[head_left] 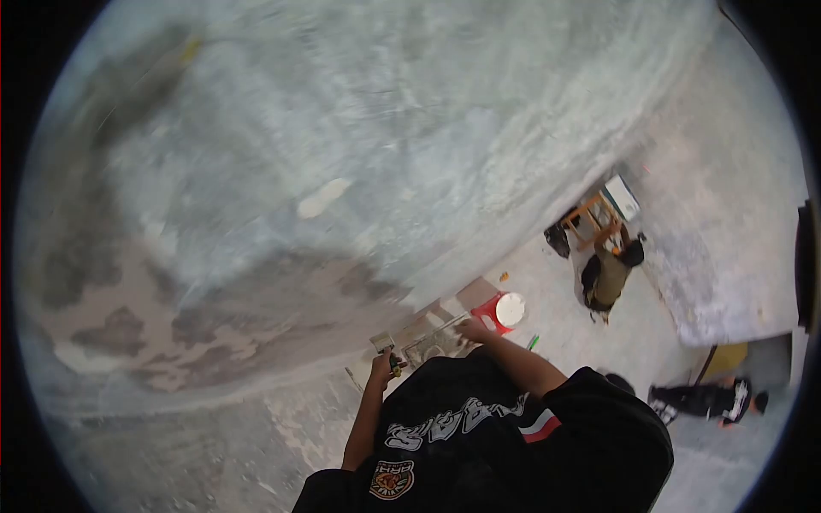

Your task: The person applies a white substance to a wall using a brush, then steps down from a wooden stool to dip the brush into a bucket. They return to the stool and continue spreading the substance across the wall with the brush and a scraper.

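Observation:
My left hand [382, 366] is closed around a small putty knife [385, 344] with a greenish handle, its flat blade up against the base of the plastered wall [359, 154]. My right hand [477, 329] grips one end of a long flat metal tool [434, 335], held low beside the wall. Both arms reach out from my black printed T-shirt [496, 436] at the bottom of the view. The wall is grey-white with darker damp patches low on the left.
A red bucket [494, 309] with a white round lid [510, 309] stands on the floor just past my right hand. Farther right a person [609, 274] crouches near a wooden stool [590, 218]. Another person [710, 399] is low at the right edge.

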A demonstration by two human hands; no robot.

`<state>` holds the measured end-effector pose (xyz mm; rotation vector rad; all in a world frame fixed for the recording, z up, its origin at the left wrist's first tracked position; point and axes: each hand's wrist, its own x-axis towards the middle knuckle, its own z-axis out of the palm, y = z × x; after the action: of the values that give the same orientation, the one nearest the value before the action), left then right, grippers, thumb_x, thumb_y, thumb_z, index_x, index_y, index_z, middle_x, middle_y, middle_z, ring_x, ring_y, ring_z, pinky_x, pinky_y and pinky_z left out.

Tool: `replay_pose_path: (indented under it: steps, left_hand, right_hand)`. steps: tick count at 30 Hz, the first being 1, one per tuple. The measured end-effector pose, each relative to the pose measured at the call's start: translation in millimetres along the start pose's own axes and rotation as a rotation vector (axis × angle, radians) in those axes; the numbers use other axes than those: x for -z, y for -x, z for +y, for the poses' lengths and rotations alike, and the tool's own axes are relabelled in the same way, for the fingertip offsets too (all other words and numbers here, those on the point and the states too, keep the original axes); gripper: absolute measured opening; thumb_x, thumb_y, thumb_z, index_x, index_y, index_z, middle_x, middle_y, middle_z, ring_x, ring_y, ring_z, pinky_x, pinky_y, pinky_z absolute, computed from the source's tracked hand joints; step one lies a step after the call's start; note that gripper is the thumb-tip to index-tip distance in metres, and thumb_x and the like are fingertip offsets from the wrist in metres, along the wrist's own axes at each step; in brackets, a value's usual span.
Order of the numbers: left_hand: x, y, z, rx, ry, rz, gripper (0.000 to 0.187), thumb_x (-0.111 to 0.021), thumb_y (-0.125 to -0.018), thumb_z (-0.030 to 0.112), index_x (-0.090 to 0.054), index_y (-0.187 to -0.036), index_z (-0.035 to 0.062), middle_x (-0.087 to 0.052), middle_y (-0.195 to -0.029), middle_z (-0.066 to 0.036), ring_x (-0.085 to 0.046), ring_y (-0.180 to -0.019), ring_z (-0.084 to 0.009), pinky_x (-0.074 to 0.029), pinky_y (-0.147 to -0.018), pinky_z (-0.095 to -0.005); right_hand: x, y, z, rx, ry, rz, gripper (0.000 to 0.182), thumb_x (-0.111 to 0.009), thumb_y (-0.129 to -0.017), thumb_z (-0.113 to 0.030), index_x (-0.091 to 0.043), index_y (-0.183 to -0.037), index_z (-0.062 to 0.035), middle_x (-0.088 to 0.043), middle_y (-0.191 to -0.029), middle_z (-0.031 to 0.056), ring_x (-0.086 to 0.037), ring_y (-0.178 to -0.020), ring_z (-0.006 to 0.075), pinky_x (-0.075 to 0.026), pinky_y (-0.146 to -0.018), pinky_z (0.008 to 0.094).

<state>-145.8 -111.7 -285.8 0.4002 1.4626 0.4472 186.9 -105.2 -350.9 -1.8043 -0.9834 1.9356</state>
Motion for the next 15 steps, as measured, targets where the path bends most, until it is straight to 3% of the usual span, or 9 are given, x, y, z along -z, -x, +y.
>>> replay_pose_path:
  steps: [2, 3, 4, 6, 7, 9, 12, 14, 15]
  left_hand:
    - [-5.9, -7.1, 2.6, -0.005, -0.066, -0.091, 0.041, -0.05, -0.105, 0.046, -0.059, -0.092, 0.0084, -0.067, -0.081, -0.009, -0.075, -0.081, -0.0291, -0.057, -0.061, -0.0365]
    - [-7.7, -14.0, 0.7, -0.019, -0.09, -0.17, 0.041, -0.051, -0.105, 0.046, -0.059, -0.09, 0.0085, -0.065, -0.077, -0.008, -0.075, -0.077, -0.0287, -0.057, -0.06, -0.036]
    - [-12.4, -24.1, -1.5, -0.016, -0.097, -0.208, 0.043, -0.052, -0.104, 0.046, -0.059, -0.086, 0.0073, -0.062, -0.071, -0.008, -0.071, -0.067, -0.0272, -0.059, -0.06, -0.0385]
    - [-32.4, -15.7, 13.6, -0.019, -0.181, -0.23, 0.044, -0.053, -0.104, 0.044, -0.058, -0.086, 0.0047, -0.061, -0.07, -0.007, -0.07, -0.064, -0.026, -0.059, -0.059, -0.0387]
    - [-41.8, -11.6, 17.6, -0.034, -0.234, -0.245, 0.046, -0.053, -0.104, 0.043, -0.058, -0.085, 0.0021, -0.059, -0.069, -0.007, -0.068, -0.06, -0.0248, -0.059, -0.057, -0.0389]
    - [-50.5, -28.1, 7.4, -0.081, -0.214, -0.313, 0.046, -0.052, -0.105, 0.043, -0.058, -0.085, 0.0017, -0.058, -0.068, -0.006, -0.067, -0.059, -0.0233, -0.059, -0.056, -0.0379]
    - [-84.3, -12.7, 41.6, -0.244, -0.36, -0.532, 0.043, -0.048, -0.107, 0.041, -0.057, -0.089, 0.0024, -0.059, -0.07, -0.006, -0.066, -0.061, -0.0206, -0.058, -0.058, -0.0365]
    - [-113.3, 10.6, 65.8, -0.265, -0.371, -0.561, 0.04, -0.048, -0.108, 0.039, -0.057, -0.094, 0.0021, -0.06, -0.073, -0.006, -0.068, -0.065, -0.0201, -0.058, -0.061, -0.0352]
    - [-128.8, 19.8, 77.0, -0.294, -0.37, -0.585, 0.037, -0.048, -0.108, 0.037, -0.058, -0.099, 0.0018, -0.061, -0.077, -0.006, -0.069, -0.07, -0.0196, -0.057, -0.065, -0.0338]
  right_hand:
    - [51.5, 12.5, 57.4, -0.028, 0.007, 0.413, 0.031, -0.062, -0.095, -0.025, -0.067, -0.101, 0.0048, -0.074, -0.08, 0.0159, -0.072, -0.06, 0.0245, -0.053, -0.046, 0.0381]
    - [72.3, 47.1, 61.3, -0.158, -0.118, 0.44, 0.029, -0.063, -0.093, -0.026, -0.066, -0.099, 0.0025, -0.074, -0.079, 0.0163, -0.07, -0.058, 0.0238, -0.053, -0.046, 0.0365]
    - [89.4, 59.8, 95.5, -0.159, -0.227, 0.483, 0.03, -0.062, -0.09, -0.028, -0.066, -0.106, -0.0033, -0.074, -0.079, 0.0153, -0.064, -0.051, 0.0211, -0.047, -0.042, 0.0352]
    - [107.6, 96.1, 130.6, -0.296, -0.535, 0.597, 0.03, -0.057, -0.09, -0.02, -0.06, -0.113, -0.0015, -0.072, -0.078, 0.0194, -0.064, -0.05, 0.0237, -0.047, -0.039, 0.0367]
    - [107.1, 110.6, 150.3, -0.314, -0.572, 0.68, 0.026, -0.057, -0.09, -0.019, -0.062, -0.109, -0.0019, -0.072, -0.078, 0.0193, -0.062, -0.048, 0.0236, -0.046, -0.039, 0.0368]
    - [100.5, 144.4, 170.2, -0.404, -0.457, 0.696, 0.021, -0.057, -0.091, -0.021, -0.068, -0.095, -0.0035, -0.072, -0.078, 0.0144, -0.063, -0.051, 0.0231, -0.047, -0.042, 0.0351]
    - [69.6, 175.6, 163.7, -0.465, -0.497, 0.71, 0.024, -0.058, -0.091, -0.024, -0.069, -0.095, -0.0034, -0.072, -0.078, 0.0125, -0.065, -0.054, 0.0229, -0.048, -0.044, 0.0336]
    - [52.9, 159.9, 180.1, -0.277, -0.475, 0.707, 0.029, -0.058, -0.094, -0.029, -0.07, -0.099, -0.0033, -0.073, -0.079, 0.0125, -0.065, -0.056, 0.0214, -0.048, -0.046, 0.0327]
    - [46.0, 160.2, 154.0, -0.153, -0.401, 0.704, 0.034, -0.058, -0.096, -0.033, -0.07, -0.103, -0.0023, -0.072, -0.08, 0.0122, -0.066, -0.057, 0.0199, -0.05, -0.049, 0.0315]
